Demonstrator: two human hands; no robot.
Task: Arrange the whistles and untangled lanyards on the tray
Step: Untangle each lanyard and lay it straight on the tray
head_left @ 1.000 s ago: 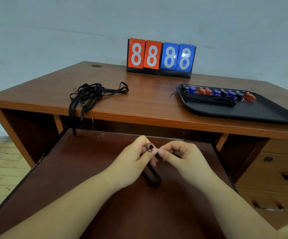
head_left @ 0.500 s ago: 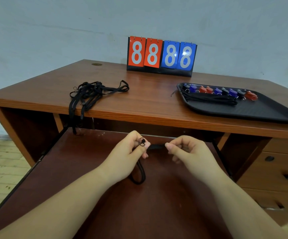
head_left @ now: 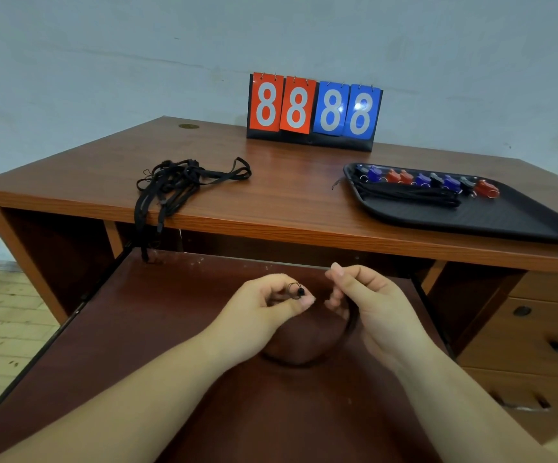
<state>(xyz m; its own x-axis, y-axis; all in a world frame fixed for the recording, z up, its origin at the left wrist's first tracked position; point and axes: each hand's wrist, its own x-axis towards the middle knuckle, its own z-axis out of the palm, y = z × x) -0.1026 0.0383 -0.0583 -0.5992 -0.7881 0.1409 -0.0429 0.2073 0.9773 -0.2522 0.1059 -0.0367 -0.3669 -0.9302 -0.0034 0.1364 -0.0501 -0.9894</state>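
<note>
Over the pull-out shelf, my left hand [head_left: 267,309] pinches the small loop end of a black lanyard [head_left: 329,354]. The strap sags in a curve across to my right hand [head_left: 367,305], whose curled fingers hold its other part. A black tray [head_left: 511,225] lies on the desk at the right. Along its far edge runs a row of several red, blue and black whistles [head_left: 424,180], with straightened lanyards [head_left: 407,195] lying in front of them. A tangle of black lanyards [head_left: 174,185] lies at the desk's left front, some straps hanging over the edge.
A flip scoreboard [head_left: 314,110] reading 8888 stands at the back of the wooden desk [head_left: 287,202]. The brown pull-out shelf [head_left: 157,329] juts toward me under the desktop. Drawers [head_left: 538,329] sit low at the right. Tiled floor shows at the left.
My hands have drawn apart from a close pinch. The strap now hangs in a wider loop between them, and my right hand has shifted right and up.
</note>
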